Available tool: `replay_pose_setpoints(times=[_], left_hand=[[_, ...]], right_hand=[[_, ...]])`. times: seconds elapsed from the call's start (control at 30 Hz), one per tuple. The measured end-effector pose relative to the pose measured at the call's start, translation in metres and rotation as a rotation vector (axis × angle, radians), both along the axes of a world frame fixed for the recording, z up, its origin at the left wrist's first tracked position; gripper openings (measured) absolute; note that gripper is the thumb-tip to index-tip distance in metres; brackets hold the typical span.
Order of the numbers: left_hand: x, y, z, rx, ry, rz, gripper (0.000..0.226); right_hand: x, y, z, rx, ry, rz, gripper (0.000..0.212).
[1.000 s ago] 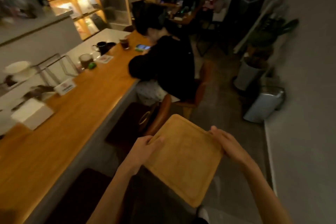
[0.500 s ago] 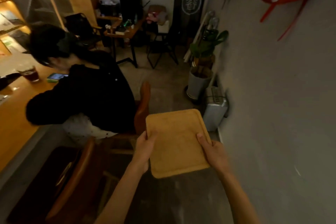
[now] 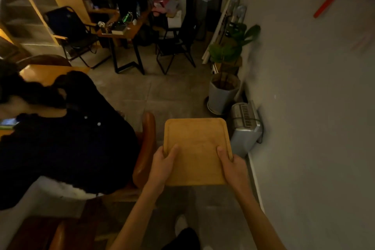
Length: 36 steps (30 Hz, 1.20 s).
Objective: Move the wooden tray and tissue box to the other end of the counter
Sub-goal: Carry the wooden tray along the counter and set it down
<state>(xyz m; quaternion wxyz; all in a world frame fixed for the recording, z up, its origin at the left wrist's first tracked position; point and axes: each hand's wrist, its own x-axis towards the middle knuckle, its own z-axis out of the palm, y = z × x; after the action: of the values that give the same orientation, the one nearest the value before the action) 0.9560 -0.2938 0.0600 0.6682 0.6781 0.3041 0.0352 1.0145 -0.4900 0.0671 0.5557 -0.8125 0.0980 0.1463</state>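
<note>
While both bare hands grip it, the square light-wood tray with rounded corners (image 3: 195,148) is held flat out in front of the person, off the counter, above the grey floor (image 3: 162,95). Left hand (image 3: 163,165) clamps the tray's left edge near the near corner, thumb on top, fingers wrapped under. Right hand (image 3: 231,165) clamps the right edge the same way, thumb on top. Tray top is bare. Tissue box not in view.

A seated person in a dark top (image 3: 67,144) is just left of the tray, on a brown rounded-back chair (image 3: 145,146); the chair back is just beside the tray's left edge. A strip of orange-wood counter (image 3: 50,71) shows beyond that person.

A silver boxy appliance (image 3: 246,128) stands on the floor against the grey wall (image 3: 314,107), just beside the tray's far right corner. A green plant in a pale pot (image 3: 222,91) stands behind it. Farther back: a cluttered wooden table on black legs (image 3: 125,32) and black folding chairs (image 3: 174,42).
</note>
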Motion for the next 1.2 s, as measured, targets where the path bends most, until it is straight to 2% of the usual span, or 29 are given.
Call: replay_pose_setpoints(times=[0.1, 0.17, 0.33, 0.5, 0.57, 0.63, 0.73, 0.83, 0.9, 0.97, 1.07, 1.2], left_hand=[[0.077, 0.025, -0.001, -0.017, 0.016, 0.034, 0.045], [0.126, 0.038, 0.001, -0.028, 0.010, 0.038, 0.052], [0.241, 0.065, 0.011, -0.064, 0.009, 0.000, 0.050], [0.370, 0.108, 0.001, -0.047, -0.015, 0.027, 0.041], [0.424, 0.131, -0.001, 0.002, -0.021, 0.062, 0.038], [0.474, 0.158, -0.003, 0.064, 0.009, 0.099, 0.043], [0.538, 0.205, -0.009, 0.255, 0.070, 0.197, 0.037], [0.573, 0.255, -0.011, 0.443, 0.197, 0.294, 0.036], [0.581, 0.287, -0.017, 0.467, 0.267, 0.397, 0.037], [0.594, 0.321, -0.026, 0.434, 0.289, 0.501, 0.038], [0.615, 0.374, -0.044, 0.326, 0.327, 0.593, 0.044], [0.659, 0.450, -0.063, 0.287, 0.326, 0.721, 0.047]], right_hand=[[0.076, 0.023, 0.006, -0.023, 0.000, 0.070, 0.044], [0.126, 0.036, 0.014, -0.042, -0.020, 0.087, 0.042], [0.244, 0.062, 0.017, -0.083, -0.028, 0.080, 0.027], [0.384, 0.102, -0.007, -0.123, -0.034, 0.162, 0.049], [0.445, 0.127, -0.011, -0.192, -0.098, 0.213, 0.055], [0.502, 0.159, -0.012, -0.280, -0.143, 0.267, 0.052], [0.574, 0.218, -0.013, -0.384, -0.181, 0.349, 0.053], [0.632, 0.283, -0.016, -0.470, -0.199, 0.522, 0.054], [0.657, 0.329, -0.015, -0.480, -0.220, 0.646, 0.053], [0.686, 0.382, -0.019, -0.456, -0.224, 0.757, 0.050], [0.727, 0.452, -0.029, -0.385, -0.213, 0.900, 0.034], [0.788, 0.550, -0.034, -0.366, -0.274, 0.976, 0.036]])
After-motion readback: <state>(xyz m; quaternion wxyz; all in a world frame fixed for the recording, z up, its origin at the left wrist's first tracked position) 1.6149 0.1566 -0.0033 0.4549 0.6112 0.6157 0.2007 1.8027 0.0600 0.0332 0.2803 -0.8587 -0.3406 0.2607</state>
